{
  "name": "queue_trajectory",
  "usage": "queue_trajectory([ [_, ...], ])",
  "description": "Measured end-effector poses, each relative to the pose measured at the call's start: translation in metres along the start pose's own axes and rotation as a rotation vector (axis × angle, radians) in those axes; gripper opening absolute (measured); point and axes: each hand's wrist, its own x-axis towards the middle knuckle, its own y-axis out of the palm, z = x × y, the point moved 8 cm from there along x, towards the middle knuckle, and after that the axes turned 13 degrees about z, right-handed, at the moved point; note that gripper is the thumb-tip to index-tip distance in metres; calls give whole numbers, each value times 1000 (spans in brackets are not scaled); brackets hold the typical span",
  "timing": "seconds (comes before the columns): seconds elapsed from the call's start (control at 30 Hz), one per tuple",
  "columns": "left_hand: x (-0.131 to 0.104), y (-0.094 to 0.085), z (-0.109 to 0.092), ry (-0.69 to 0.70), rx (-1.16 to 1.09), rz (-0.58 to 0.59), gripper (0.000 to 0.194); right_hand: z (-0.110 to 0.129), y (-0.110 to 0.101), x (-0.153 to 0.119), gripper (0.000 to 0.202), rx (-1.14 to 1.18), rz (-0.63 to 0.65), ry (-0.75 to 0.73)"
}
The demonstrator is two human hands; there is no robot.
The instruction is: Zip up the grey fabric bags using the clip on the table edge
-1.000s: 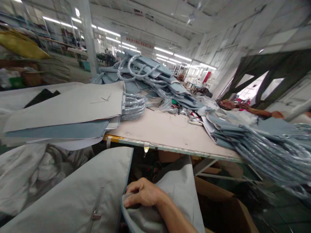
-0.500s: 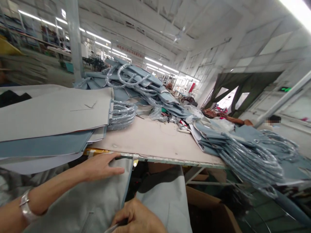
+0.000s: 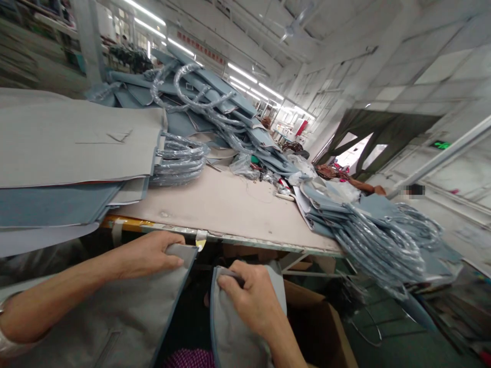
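Observation:
Below the front edge of the table point(image 3: 230, 204), my left hand point(image 3: 153, 254) grips the top corner of a grey panel with a blue edge point(image 3: 134, 301), fingers closed over it. To its right, my right hand point(image 3: 249, 291) pinches the top edge of another grey piece with blue binding point(image 3: 233, 327). A dark gap separates the two pieces. A silver bracelet point(image 3: 11, 342) sits on the left wrist. On the table at the left lies a stack of grey and blue panels point(image 3: 76, 138), beside plastic-wrapped coiled handles point(image 3: 180, 161).
Behind is a heap of blue-grey pieces with wrapped handles point(image 3: 215, 92). Another wrapped bundle point(image 3: 376, 240) overhangs the table's right end. A cardboard box point(image 3: 337, 332) stands below at the right. Part of a person's head point(image 3: 416, 191) shows far right.
My right hand has risen and moved right, lifting the edge of the right grey piece. My left hand has closed on the left panel's corner. The view has tilted down.

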Motion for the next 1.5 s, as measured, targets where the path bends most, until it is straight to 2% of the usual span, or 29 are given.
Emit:
queue_trajectory([
  [0.07, 4, 7, 0, 19, -91, 25, 42, 11, -10, 7, 28, -84, -17, 3],
  [0.13, 9, 16, 3, 37, -208, 72, 55, 12, -8, 19, 29, -57, 10, 3],
  [0.27, 19, 35, 22, 53, -448, 147, 72, -17, 20, 45, 27, 282, 115, 45],
  [0.4, 24, 41, 42, 16, -626, 147, 70, -44, 39, 59, 33, 491, 158, 96],
  [0.53, 24, 39, 46, -33, -769, 148, 57, -45, 40, 68, 33, 482, 189, 107],
  [0.67, 28, 36, 50, -27, -679, 179, 65, -38, 42, 78, 30, 441, 269, 114],
  [0.83, 33, 30, 63, -2, -583, 96, 76, -38, 44, 83, 31, 467, 315, 143],
  [0.97, 34, 29, 62, -33, -558, 121, 65, -42, 45, 84, 32, 467, 344, 152],
  [1.13, 38, 29, 51, -37, -461, 183, 62, -47, 48, 88, 32, 469, 392, 165],
  [1.37, 41, 33, 56, -14, -397, 224, 58, -52, 51, 93, 31, 466, 403, 173],
  [1.5, 39, 33, 52, -17, -393, 239, 54, -51, 51, 94, 31, 461, 407, 157],
])
